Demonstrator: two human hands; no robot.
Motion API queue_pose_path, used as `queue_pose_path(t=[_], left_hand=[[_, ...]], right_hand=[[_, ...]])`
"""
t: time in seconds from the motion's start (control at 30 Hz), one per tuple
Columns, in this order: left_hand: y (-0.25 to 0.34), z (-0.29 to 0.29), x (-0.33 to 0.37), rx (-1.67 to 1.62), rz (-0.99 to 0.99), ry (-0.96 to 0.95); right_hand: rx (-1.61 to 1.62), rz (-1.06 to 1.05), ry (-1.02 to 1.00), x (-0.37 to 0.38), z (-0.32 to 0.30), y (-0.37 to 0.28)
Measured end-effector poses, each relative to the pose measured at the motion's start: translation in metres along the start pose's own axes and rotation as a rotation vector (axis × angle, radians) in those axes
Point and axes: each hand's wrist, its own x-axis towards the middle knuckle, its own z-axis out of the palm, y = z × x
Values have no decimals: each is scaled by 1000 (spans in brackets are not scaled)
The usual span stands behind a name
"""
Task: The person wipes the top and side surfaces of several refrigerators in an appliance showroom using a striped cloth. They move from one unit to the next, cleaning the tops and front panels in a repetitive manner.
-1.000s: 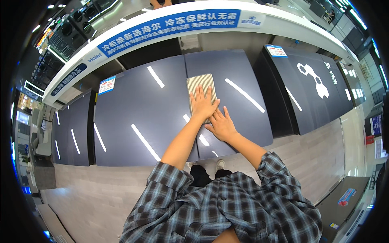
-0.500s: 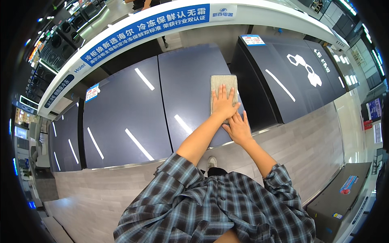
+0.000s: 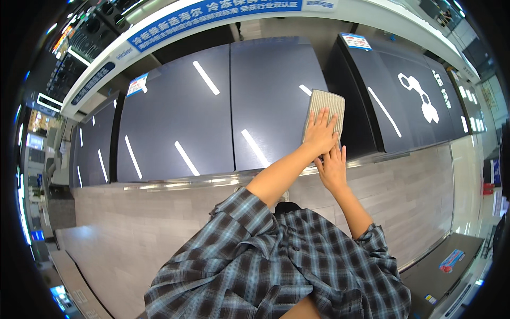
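A folded beige striped cloth (image 3: 328, 101) lies at the right edge of a dark grey-blue chest freezer's lid (image 3: 271, 74), partly over that edge. My left hand (image 3: 321, 132) presses flat on it with the fingers spread. Just nearer to me is my right hand (image 3: 333, 171), its fingers stretched out toward the cloth's near end and close against the heel of my left hand. Whether the right fingertips touch the cloth, I cannot tell.
Another dark chest freezer (image 3: 393, 106) with a white pattern stands to the right, across a narrow gap. A price card (image 3: 137, 84) lies on the left part of the lid. Behind runs a white curved barrier with a blue banner (image 3: 212, 18). A grey appliance (image 3: 441, 271) stands lower right.
The cloth has slid right with my left hand on it, now overlapping the lid's edge more and turned slightly. My right hand has followed. The whole view has shifted too.
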Motion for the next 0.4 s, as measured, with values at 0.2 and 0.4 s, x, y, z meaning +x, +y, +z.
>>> queue_pose_path(t=[0.2, 0.4], left_hand=[[-15, -7, -38, 42, 16, 77], [-50, -28, -90, 83, -23, 50]], right_hand=[[51, -4, -22, -17, 14, -35], [89, -70, -73, -30, 34, -90]])
